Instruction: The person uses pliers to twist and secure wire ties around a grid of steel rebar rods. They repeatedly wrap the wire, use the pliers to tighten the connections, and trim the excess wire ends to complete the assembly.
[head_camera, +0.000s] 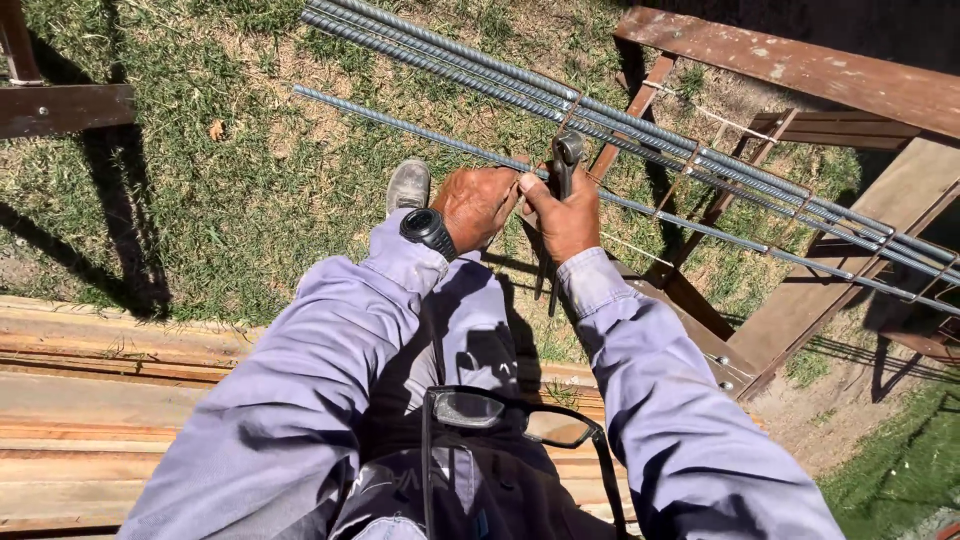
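Steel rods (640, 125) lie in a bundle across rusty trestles (800, 60) above grass (230, 190), with stacked planks (90, 400) below. A lone rod (420, 135) runs beside the bundle. The right hand (562, 215) has its grip closed on pincers (566, 155), whose head sits at a wire tie on that rod; the left hand (478, 203), wearing a watch (428, 230), presses closed against the same joint. Risks: the pincers may slip and nip the adjacent fingers, or over-twisting may snap the wire.
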